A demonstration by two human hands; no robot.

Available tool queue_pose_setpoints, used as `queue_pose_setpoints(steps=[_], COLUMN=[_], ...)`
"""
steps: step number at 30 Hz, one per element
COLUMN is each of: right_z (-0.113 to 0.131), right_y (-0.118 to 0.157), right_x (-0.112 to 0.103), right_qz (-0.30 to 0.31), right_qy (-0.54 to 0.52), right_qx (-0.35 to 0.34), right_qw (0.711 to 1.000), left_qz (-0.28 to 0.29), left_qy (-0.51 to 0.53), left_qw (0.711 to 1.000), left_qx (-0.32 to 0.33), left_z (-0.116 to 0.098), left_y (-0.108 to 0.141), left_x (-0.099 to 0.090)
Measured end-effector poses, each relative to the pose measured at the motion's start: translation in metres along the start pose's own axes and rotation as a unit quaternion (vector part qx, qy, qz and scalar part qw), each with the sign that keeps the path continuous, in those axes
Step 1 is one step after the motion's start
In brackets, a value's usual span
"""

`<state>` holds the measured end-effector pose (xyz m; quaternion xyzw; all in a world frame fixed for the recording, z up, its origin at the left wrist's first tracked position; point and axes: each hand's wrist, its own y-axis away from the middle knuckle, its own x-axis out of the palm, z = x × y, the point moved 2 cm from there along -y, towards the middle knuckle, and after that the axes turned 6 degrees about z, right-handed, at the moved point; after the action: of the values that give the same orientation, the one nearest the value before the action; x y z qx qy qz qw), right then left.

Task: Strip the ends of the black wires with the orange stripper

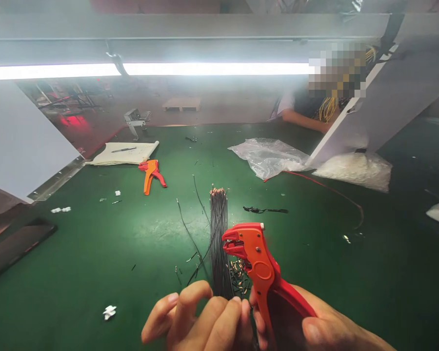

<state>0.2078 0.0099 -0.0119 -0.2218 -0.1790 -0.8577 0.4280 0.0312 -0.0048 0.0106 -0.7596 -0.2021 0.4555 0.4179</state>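
My right hand [324,321] is wrapped round the handles of a wire stripper [260,265] with an orange and red body. Its red jaws point left, over the right side of a bundle of black wires [218,234] with bare copper far ends. My left hand [208,324] is closed at the near end of the bundle, its thumb side close to the stripper's handle. The fingers are curled and pressed together; whatever is between them is hidden. Beside the bundle lies a heap of cut wire bits [239,277]. Loose black wires [186,224] lie to its left.
Farther back on the green table [95,243] are a second orange-red wire stripper [151,175] and a notebook [122,152] with a pen. Plastic bags [270,156] lie back right. A dark flat object [20,246] sits at left. Across the table, a person's arm [303,119] shows.
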Motion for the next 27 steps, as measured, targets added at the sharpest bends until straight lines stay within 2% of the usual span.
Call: queue_pose_setpoints(steps=[3,6,9,12,15,22,27], right_z=[-0.002,0.000,0.004,0.005,0.003,-0.004,-0.010], right_y=[0.003,0.001,-0.005,-0.010,-0.010,-0.001,-0.004], right_x=[-0.002,0.001,0.007,0.010,0.010,0.018,0.021], right_qz=[-0.030,-0.020,0.003,0.018,0.022,-0.061,-0.056], right_qy=[0.008,-0.022,-0.061,-0.085,-0.082,-0.077,-0.073], right_qx=[0.007,0.010,-0.007,-0.010,-0.013,0.013,-0.004], right_qw=[1.000,0.999,0.998,0.996,0.996,0.995,0.996], left_qz=[-0.067,-0.109,-0.083,-0.028,-0.017,0.002,0.013], left_qy=[-0.011,-0.003,0.005,0.010,0.018,0.025,0.042], left_qw=[0.997,0.990,0.993,0.998,0.999,0.999,0.997], left_qx=[-0.044,-0.085,-0.086,-0.054,-0.043,-0.039,-0.058], left_z=[-0.004,-0.006,-0.007,-0.008,-0.008,-0.012,-0.015], left_y=[-0.001,-0.001,-0.001,0.000,0.001,0.001,0.001], left_x=[0.005,0.009,0.009,0.006,0.005,0.004,0.002])
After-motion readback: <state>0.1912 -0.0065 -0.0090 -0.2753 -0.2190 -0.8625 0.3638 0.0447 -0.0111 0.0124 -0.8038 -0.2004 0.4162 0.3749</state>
